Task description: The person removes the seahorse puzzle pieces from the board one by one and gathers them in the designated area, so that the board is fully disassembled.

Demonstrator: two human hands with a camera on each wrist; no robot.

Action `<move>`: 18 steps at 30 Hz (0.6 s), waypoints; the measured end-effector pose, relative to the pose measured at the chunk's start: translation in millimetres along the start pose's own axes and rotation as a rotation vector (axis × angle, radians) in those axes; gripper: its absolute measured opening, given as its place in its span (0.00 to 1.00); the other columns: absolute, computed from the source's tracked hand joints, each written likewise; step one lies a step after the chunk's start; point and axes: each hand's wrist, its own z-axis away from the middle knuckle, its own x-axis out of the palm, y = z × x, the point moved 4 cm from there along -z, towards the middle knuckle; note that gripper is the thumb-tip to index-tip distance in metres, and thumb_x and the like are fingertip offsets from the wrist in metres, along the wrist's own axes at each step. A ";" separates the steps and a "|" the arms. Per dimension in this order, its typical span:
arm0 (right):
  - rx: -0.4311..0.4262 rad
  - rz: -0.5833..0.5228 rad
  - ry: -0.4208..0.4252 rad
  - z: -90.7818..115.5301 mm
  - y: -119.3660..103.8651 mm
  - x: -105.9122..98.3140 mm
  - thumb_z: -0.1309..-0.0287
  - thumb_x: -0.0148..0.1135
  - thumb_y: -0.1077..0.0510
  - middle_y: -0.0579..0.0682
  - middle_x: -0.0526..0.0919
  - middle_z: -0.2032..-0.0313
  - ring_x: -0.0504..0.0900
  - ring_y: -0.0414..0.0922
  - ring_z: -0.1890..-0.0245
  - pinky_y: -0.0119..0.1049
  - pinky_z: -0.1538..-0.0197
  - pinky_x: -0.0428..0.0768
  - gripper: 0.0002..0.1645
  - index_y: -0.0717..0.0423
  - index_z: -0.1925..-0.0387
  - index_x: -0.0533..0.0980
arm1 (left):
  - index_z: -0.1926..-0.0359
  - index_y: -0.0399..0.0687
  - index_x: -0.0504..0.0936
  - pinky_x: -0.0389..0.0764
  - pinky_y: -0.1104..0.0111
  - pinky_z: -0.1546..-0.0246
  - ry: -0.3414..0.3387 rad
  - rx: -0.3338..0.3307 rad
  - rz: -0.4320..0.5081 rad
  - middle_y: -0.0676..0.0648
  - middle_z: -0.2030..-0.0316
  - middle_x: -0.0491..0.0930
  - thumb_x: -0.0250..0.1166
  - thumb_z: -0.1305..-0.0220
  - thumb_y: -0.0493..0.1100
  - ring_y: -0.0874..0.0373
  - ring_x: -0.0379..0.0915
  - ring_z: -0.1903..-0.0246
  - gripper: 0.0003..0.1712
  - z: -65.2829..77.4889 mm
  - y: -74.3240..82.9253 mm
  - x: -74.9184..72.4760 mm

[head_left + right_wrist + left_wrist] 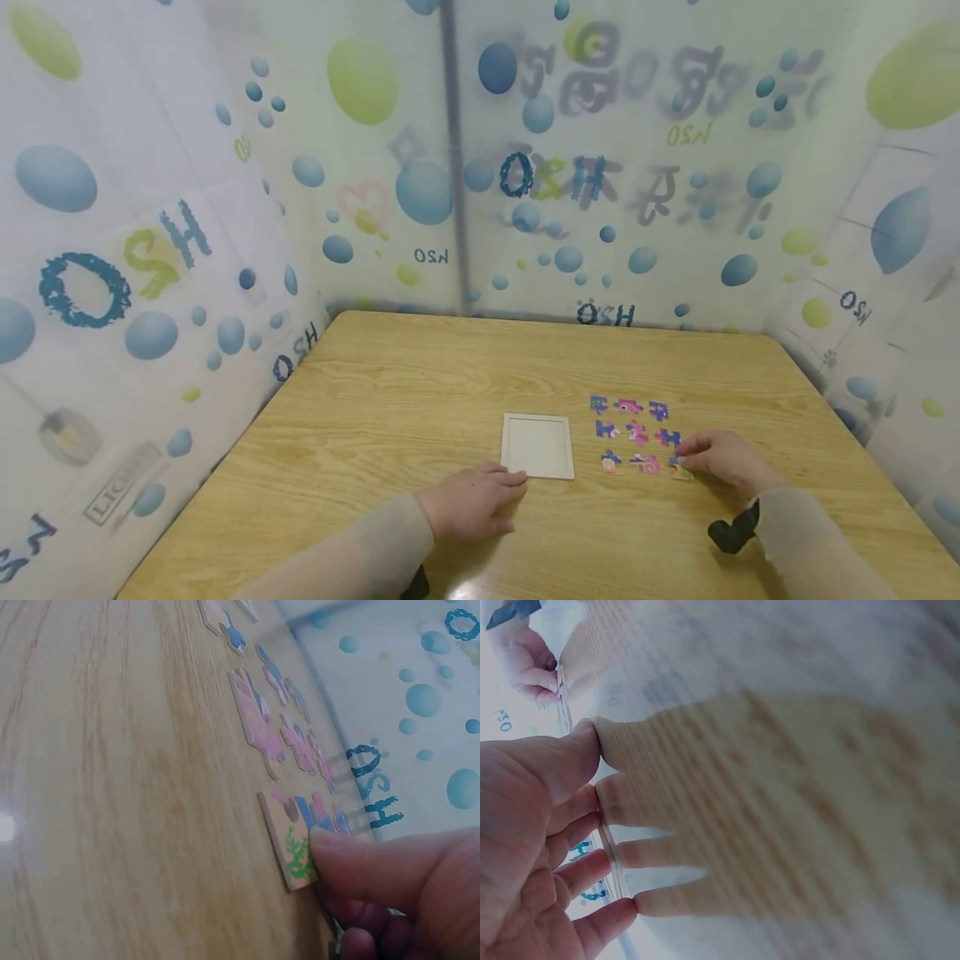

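Note:
A flat, pale square puzzle tray (538, 446) lies on the wooden table. My left hand (472, 502) rests on the tabletop with fingers spread, its fingertips right at the tray's near left corner. In the left wrist view those fingers (604, 919) look straight and loose. With thumb and fingers, my right hand (726, 458) pinches the edge of a corner jigsaw piece (294, 847) printed with green seaweed on a tan ground. Beside it, several other pink, purple and blue jigsaw pieces (637, 432) lie apart in rows, right of the tray.
The wooden table (420, 375) reaches back to a printed curtain (390, 275) with bubbles and lettering, which also hangs along both sides. A dark strap (735, 529) sits at my right wrist.

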 end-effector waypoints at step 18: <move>0.053 0.019 0.040 2.4 1.3 2.3 0.41 0.66 0.50 0.57 0.77 0.58 0.70 0.55 0.56 0.53 0.51 0.68 0.18 0.61 0.60 0.78 | 0.32 0.49 0.69 0.64 0.63 0.35 0.005 0.007 0.000 0.53 0.31 0.63 0.60 0.34 0.56 0.51 0.61 0.34 0.33 0.6 1.1 -1.7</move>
